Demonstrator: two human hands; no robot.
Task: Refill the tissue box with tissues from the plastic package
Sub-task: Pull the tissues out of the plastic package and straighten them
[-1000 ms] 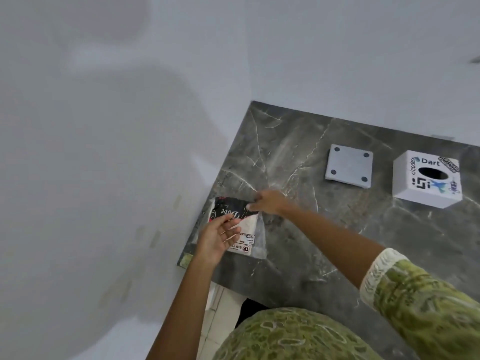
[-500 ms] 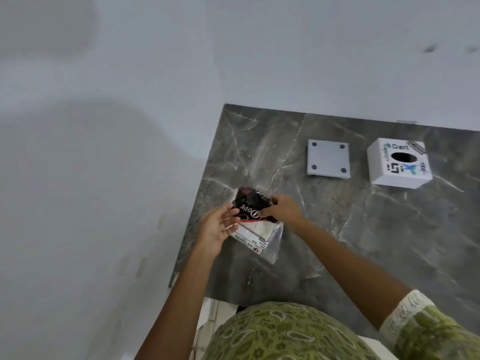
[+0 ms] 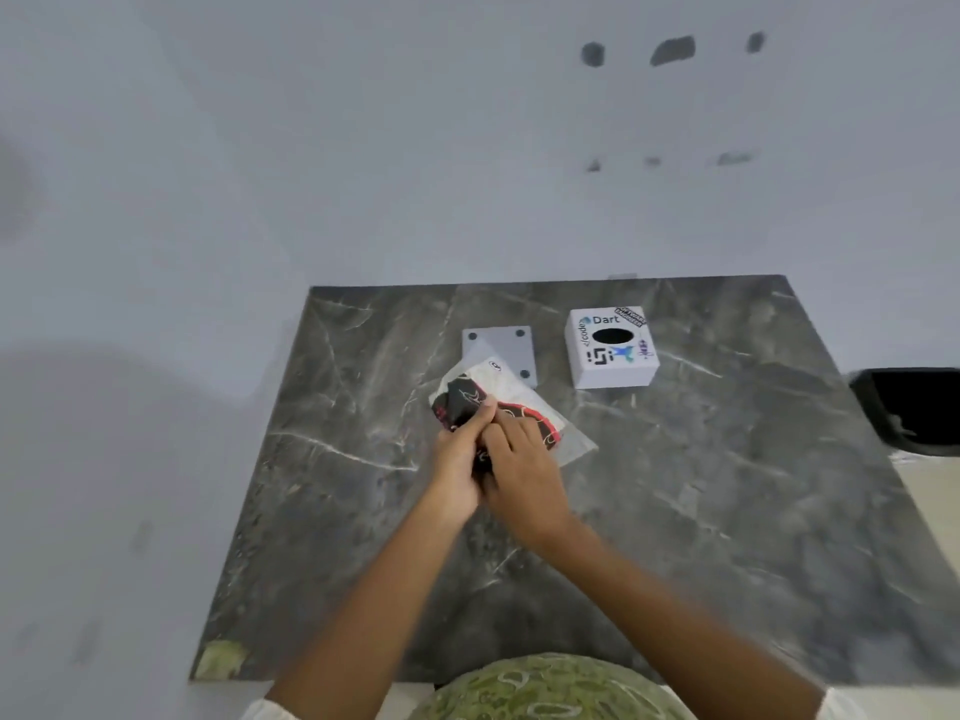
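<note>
1. I see both of my hands meeting over the middle of the dark grey marble-patterned table top (image 3: 675,511), pressed close against each other.
2. My left hand (image 3: 457,470) is curled around the near left end of the crinkled plastic tissue package with its black, red and white print (image 3: 498,397); its thumb lies on top of the black part of the wrapper.
3. My right hand (image 3: 519,465) lies over the near right part of the same package, fingers bent down onto it, so both hands are clamped on the one pack.
4. The package is tilted, its far end pointing up and away from me; a clear plastic flap sticks out to the right of my right hand. I cannot tell whether it rests on the table or is lifted off it.
5. The package's far end overlaps the flat grey square plate with dark round pads at its corners (image 3: 506,345), which lies on the table beyond my hands.
6. The white cube-shaped tissue box with stickers and a dark oval opening on top (image 3: 613,350) stands upright just to the right of that plate, apart from the package and from both hands. No tissue shows in its opening.
7. A black object (image 3: 914,407) sits at the right edge of the view, past the table; it is too cut off to identify.
8. Behind the table is a plain pale wall (image 3: 363,148) with a few dark marks.
</note>
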